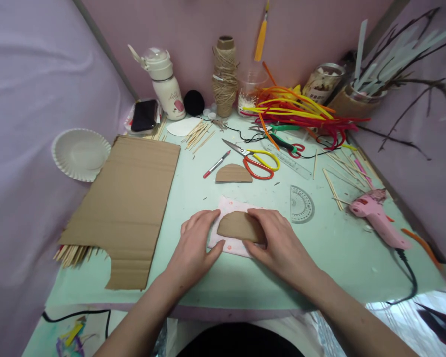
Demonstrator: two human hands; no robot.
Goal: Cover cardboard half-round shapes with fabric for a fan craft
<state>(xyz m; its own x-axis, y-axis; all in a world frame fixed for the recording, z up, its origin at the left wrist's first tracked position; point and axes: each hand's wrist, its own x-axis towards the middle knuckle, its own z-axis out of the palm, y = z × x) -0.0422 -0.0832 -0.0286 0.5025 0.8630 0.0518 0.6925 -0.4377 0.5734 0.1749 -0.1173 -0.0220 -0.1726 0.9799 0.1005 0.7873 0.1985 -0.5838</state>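
Note:
A half-circle of brown cardboard [240, 226] lies on a small pink patterned cloth [229, 203] near the table's front. My right hand [277, 235] holds the cardboard's right end, its fingers at the curved edge and its thumb by the straight edge. On the other side, my left hand [198, 240] rests at the cloth's left edge, thumb and fingers apart, with nothing gripped. Just beyond the cloth lies a second cardboard half-circle [233, 174]. Scissors [258, 161] with red and yellow handles touch or nearly touch it, and a pen [216, 164] lies beside it.
A large cardboard sheet [134, 198] covers the left side, near a paper plate [80, 153]. To the right are a protractor [301, 204] and a pink glue gun [379, 218] with its cord. A bottle [167, 89], twine spool [225, 79] and pipe cleaners [297, 106] stand along the back.

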